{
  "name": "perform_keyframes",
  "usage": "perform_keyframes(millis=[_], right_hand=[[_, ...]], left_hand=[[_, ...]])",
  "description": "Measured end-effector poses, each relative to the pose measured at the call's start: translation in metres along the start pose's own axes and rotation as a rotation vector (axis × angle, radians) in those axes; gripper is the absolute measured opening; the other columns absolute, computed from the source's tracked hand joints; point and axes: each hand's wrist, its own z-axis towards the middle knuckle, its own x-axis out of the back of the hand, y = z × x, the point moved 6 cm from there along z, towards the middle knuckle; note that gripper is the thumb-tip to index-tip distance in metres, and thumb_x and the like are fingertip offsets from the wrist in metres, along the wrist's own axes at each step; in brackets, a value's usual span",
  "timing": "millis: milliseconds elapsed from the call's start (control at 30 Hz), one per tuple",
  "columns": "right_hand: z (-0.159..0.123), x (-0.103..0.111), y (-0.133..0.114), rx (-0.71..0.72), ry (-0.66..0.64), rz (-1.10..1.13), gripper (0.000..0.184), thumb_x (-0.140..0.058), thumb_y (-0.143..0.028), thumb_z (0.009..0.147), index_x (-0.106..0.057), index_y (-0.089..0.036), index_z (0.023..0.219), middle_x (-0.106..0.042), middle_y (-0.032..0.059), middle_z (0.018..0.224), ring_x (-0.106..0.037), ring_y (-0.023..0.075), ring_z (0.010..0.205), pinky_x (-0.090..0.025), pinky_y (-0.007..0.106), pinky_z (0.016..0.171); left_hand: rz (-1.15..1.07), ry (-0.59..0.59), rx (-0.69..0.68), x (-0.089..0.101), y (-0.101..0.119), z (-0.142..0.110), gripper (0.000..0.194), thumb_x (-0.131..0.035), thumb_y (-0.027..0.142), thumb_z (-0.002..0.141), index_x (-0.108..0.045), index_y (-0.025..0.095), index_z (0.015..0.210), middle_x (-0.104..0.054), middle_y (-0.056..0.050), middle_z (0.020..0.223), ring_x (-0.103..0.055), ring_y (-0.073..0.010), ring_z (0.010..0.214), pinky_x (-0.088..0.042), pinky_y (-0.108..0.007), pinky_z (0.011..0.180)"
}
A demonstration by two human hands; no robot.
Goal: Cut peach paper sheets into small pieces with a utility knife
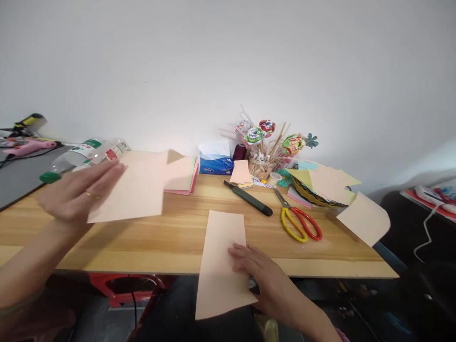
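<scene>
My left hand (81, 190), slightly smeared by motion, is closed on the edge of a peach paper sheet (138, 190) raised over the left side of the table. That sheet partly covers a stack of coloured paper (181, 175). My right hand (261, 273) grips the right side of a narrower peach paper strip (223, 242), fingers on top and thumb mostly hidden. The strip's lower end hangs past the table's front edge. Beyond it lies a dark green utility knife (249, 198). To the right are scissors (294, 218) with one yellow and one red handle.
At the back stand a blue tissue pack (215, 165) and a container (261, 166) of paper flowers and sticks. A basket (313, 192) piled with paper is at right; a curled sheet (365, 218) overhangs the table (160, 247). Plastic bottles (81, 152) and a pink glue gun (32, 147) are left.
</scene>
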Motion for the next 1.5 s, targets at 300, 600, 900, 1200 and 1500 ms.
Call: perform_keyframes(millis=[300,600,900,1200,1500], right_hand=[[0.001,-0.011,0.005,0.047,-0.068,-0.182,0.084,-0.037,0.004,0.056,-0.034,-0.011,0.139,-0.04,0.0121,0.141,-0.026,0.0189,0.134,-0.03,0.042,0.107],[0.009,0.01,0.007,0.055,-0.039,-0.001,0.047,-0.046,-0.009,0.082,-0.052,-0.023,0.126,-0.053,0.0076,0.131,-0.04,0.0191,0.128,-0.033,0.043,0.106],[0.029,0.016,0.026,-0.312,0.215,0.182,0.039,-0.037,-0.042,0.093,-0.061,-0.019,0.07,-0.066,0.003,0.075,-0.061,0.0163,0.071,-0.048,0.025,0.064],[0.022,0.006,0.04,-0.53,0.52,-0.112,0.052,-0.036,-0.045,0.09,-0.044,-0.013,0.13,-0.07,0.0066,0.079,-0.066,0.0207,0.06,-0.05,0.03,0.051],[0.026,-0.003,0.029,-0.237,0.455,-0.149,0.035,-0.039,-0.018,0.089,-0.055,-0.024,0.12,-0.065,0.0049,0.096,-0.066,0.0138,0.079,-0.052,0.02,0.062]], left_hand=[[-0.027,-0.826,-0.121,-0.089,-0.015,-0.03,0.055,-0.03,0.011,0.084,-0.044,0.031,0.133,-0.041,0.002,0.141,-0.048,-0.0243,0.122,-0.04,-0.043,0.098],[0.185,-0.432,0.147,-0.045,0.021,-0.012,0.044,-0.032,0.013,0.088,-0.051,0.02,0.127,-0.056,-0.007,0.129,-0.062,-0.0283,0.102,-0.052,-0.042,0.078],[-0.464,-0.913,-0.308,-0.092,0.162,-0.043,0.045,-0.038,0.005,0.086,-0.051,0.021,0.126,-0.046,-0.007,0.138,-0.037,-0.0189,0.131,-0.029,-0.042,0.109],[-0.346,-0.398,-0.279,-0.063,0.177,-0.075,0.038,-0.036,0.003,0.085,-0.06,0.012,0.113,-0.064,-0.007,0.117,-0.051,-0.0186,0.119,-0.041,-0.034,0.102],[-0.4,-0.252,-0.124,-0.069,0.177,-0.089,0.035,-0.035,0.004,0.087,-0.065,0.013,0.103,-0.066,-0.006,0.113,-0.05,-0.0206,0.119,-0.038,-0.035,0.106]])
